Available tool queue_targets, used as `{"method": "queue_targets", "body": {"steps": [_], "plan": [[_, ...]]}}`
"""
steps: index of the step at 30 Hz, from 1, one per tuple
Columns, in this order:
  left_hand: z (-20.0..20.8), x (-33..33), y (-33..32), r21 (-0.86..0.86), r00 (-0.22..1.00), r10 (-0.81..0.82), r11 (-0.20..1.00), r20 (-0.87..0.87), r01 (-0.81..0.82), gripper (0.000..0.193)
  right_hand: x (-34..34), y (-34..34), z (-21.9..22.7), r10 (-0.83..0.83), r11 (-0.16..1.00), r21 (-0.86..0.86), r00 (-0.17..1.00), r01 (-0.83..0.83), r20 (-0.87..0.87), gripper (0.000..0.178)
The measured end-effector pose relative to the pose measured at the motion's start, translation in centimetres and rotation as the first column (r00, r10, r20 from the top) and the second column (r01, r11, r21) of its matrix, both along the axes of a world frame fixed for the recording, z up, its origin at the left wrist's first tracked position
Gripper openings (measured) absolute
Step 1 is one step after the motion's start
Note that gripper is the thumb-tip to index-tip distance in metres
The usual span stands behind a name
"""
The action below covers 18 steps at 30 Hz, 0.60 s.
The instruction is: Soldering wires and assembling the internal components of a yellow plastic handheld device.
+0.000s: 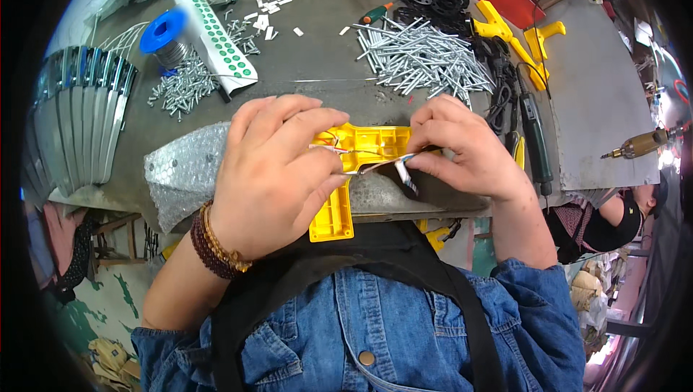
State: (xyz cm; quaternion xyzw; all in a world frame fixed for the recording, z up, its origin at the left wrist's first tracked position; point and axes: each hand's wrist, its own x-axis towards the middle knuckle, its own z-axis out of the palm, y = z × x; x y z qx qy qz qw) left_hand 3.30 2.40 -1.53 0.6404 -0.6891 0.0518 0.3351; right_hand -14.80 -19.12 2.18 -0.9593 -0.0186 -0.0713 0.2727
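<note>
Two bare hands meet over a yellow casing (336, 204) at the near edge of the counter (310, 53), squarely in front of the wearer's denim jacket (317, 334). Our left hand (281, 168) arches over the casing's left end, thumb and forefinger grasping thin wires (379, 165); our right hand (462, 148) pinches the same wires near the other end, the remaining fingers curled in. Between the two grips the strands run nearly straight, which we take as a way of controlling both ends at once. The casing lies open side up, apparently so that its ribbed inside can be reached; whether a palm also steadies it, we cannot tell.

We see the casing's body running left to right, its long axis roughly along the counter's edge, while the handle points toward the wearer, leaning slightly left, its foot reaching past that edge. The left hand hides one end, so we cannot tell which way the front faces.

Beyond, long screws (426, 56) are heaped at right and short screws (180, 89) at left, presumably sorted by size and within reach. A blue spool (162, 31) stands beside the short ones, and a dark pen-shaped tool (534, 132) lies past our right hand, likely parked handy to it.
</note>
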Motion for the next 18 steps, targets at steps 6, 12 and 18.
{"method": "queue_targets", "body": {"steps": [6, 12, 18], "plan": [[0.0, -0.2, -0.1, -0.034, 0.999, 0.007, 0.999, -0.045, -0.009, 0.010, 0.1, 0.5, 0.4, -0.059, 0.993, 0.103, 0.998, 0.059, -0.007, 0.013], [-0.2, 0.0, -0.2, -0.021, 0.999, 0.007, 1.000, -0.053, -0.008, 0.009, 0.8, 0.3, 0.7, 0.001, 0.993, 0.114, 0.996, -0.011, 0.087, 0.015], [-0.6, 0.0, -0.1, -0.041, 0.997, 0.002, 0.999, -0.076, -0.005, 0.009, 2.2, 1.3, 0.1, 0.053, 0.977, 0.203, 0.996, -0.065, 0.067, 0.013]]}}
